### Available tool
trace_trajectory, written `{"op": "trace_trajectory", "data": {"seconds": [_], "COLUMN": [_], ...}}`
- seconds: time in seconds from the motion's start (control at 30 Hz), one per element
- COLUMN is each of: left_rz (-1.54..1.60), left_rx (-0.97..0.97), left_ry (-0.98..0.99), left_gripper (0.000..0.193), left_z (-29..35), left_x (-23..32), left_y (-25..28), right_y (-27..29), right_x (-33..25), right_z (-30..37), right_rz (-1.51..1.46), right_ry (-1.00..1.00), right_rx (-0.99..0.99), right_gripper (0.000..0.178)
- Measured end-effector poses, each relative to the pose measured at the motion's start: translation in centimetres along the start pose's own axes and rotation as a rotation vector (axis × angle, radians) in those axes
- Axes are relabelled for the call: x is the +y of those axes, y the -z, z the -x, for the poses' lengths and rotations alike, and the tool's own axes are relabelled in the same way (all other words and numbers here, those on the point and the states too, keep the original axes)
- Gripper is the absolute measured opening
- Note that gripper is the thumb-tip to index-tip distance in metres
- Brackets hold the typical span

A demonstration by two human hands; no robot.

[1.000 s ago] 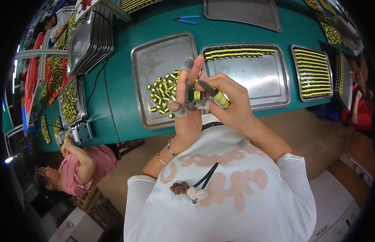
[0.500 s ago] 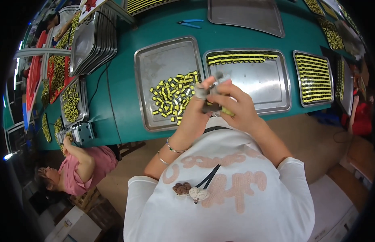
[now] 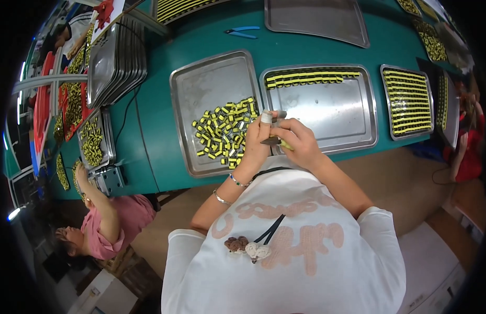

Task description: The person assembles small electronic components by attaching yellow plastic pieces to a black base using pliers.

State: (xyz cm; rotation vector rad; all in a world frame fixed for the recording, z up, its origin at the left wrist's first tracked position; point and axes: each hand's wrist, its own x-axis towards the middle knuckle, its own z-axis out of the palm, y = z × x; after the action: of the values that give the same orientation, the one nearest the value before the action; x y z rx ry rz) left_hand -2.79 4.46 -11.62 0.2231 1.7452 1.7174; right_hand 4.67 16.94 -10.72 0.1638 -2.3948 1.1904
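Note:
Both hands meet in front of my body, just above the near edges of two metal trays. My left hand (image 3: 257,144) has pale covers on its fingertips; its fingers are closed, and whatever is in them is hidden. Closed around a small dark-tipped tool with a yellow handle (image 3: 272,141) is my right hand (image 3: 301,145); the tool's tip points at the left hand. Beneath and to the left, the left tray (image 3: 211,73) carries a loose heap of small black-and-yellow parts (image 3: 222,131). In the right tray (image 3: 326,118), similar parts (image 3: 305,78) stand in rows along the far side.
Blue-handled cutters (image 3: 243,32) lie on the green table (image 3: 201,39). A bare metal tray (image 3: 316,18) lies beyond them, and a tray filled with rows (image 3: 408,102) stands at right. Stacked trays (image 3: 117,63) rise at left. A co-worker in pink (image 3: 120,222) sits at left.
My hands have come down slightly and closer together, and the left fingers have turned more upright. The dark tool tip now shows clearly between the hands. The co-worker's arm at left has shifted.

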Motion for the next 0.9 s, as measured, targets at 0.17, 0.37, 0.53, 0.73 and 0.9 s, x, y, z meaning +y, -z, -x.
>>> {"op": "trace_trajectory", "data": {"seconds": [0.17,0.37,0.53,0.73,0.9], "left_rz": [0.042,0.227,0.099,-1.052,-1.305], "left_rx": [-0.008,-0.041,-0.108,0.322,0.049], "left_ry": [0.119,0.174,0.104,-0.380,-0.349], "left_gripper": [0.053,0.053,0.053,0.028,0.031], "left_z": [0.1,0.2,-0.9,-3.3,-3.7], "left_x": [1.0,0.7,-0.4,-2.4,-2.5], "left_y": [0.3,-0.2,0.9,7.3,11.0], "right_y": [-0.1,-0.5,0.4,3.0,6.5], "right_x": [0.2,1.2,0.7,4.5,12.9], "right_z": [-0.6,-1.2,-1.1,-0.2,3.1], "right_rz": [-0.037,-0.096,-0.094,0.068,0.227], "right_ry": [0.022,0.029,-0.034,-0.218,-0.482], "right_rx": [-0.001,0.015,-0.033,0.169,0.420], "right_gripper": [0.048,0.048,0.044,0.039,0.038]}}
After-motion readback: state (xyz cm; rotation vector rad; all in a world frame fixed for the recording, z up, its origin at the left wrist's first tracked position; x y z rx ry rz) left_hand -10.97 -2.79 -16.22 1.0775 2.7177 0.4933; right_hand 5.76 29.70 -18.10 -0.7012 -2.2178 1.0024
